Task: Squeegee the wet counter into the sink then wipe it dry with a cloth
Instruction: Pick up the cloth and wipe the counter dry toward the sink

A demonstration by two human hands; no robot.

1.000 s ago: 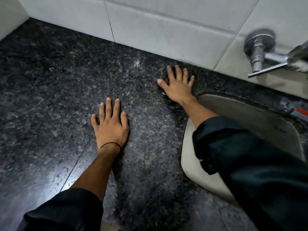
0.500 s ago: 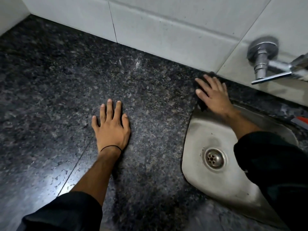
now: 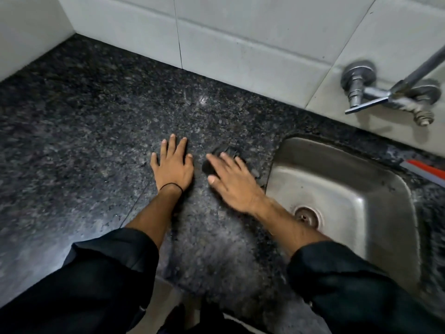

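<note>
**A:** While your right hand (image 3: 231,182) presses flat on the dark cloth (image 3: 226,154), fingers spread, watch where the cloth ends. It lies on the counter (image 3: 96,131) just beside the left rim of the sink (image 3: 356,189), and only its far edge and right side show from under your palm.

**B:** And my left hand (image 3: 173,165)?

**A:** You keep it flat on the stone, fingers a little apart, holding nothing. It rests near the cloth and does not touch it. I judge you are in the drying step, because the red squeegee (image 3: 423,171) lies behind the sink, at the right edge of the view.

**B:** What can go wrong from here?

**A:** Three things, I think. If you wipe toward the sink, the cloth can slide over the rim and fall into the basin; if the basin is wet, you bring water back onto the stone. If you push toward your left hand, the two hands meet and a strip between them stays unwiped. Also the stone near the front edge shines and looks wet to me, so your leaning hand may slip there.

**B:** Is the cloth soaked?

**A:** I cannot tell; it is too dark and mostly covered.
</note>
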